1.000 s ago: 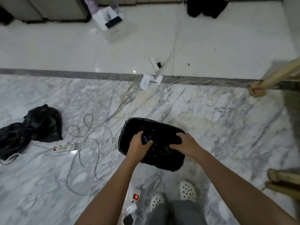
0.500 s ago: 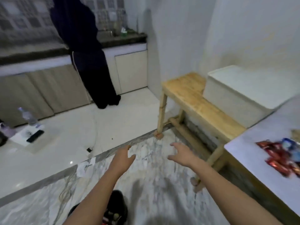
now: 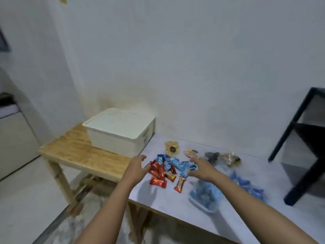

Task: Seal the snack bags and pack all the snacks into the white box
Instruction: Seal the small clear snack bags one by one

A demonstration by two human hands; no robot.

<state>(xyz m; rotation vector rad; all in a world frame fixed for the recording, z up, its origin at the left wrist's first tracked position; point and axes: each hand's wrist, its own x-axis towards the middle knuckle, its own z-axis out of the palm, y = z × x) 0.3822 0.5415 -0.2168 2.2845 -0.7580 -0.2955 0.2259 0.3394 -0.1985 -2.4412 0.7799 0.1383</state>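
Observation:
The white box (image 3: 121, 131), lid on, stands on a low wooden bench (image 3: 79, 154) at the left. On the pale table (image 3: 175, 201) lies a heap of red snack packets (image 3: 157, 171) and blue snack packets (image 3: 179, 164). Clear bags with cookies (image 3: 172, 147) and nuts (image 3: 228, 158) lie behind them. My left hand (image 3: 138, 167) hovers open at the left side of the heap, fingertips at the red packets. My right hand (image 3: 202, 169) hovers open at its right side, near the blue packets. Neither hand holds anything.
A clear bag of blue candies (image 3: 204, 196) and more blue packets (image 3: 246, 185) lie under and beside my right forearm. A dark metal rack (image 3: 302, 147) stands at the right. White wall lies behind the table, with tiled floor and a cabinet (image 3: 14, 138) at the left.
I let go of the black bag on the floor and turned up and right to the table. Both hands now reach over the snack heap.

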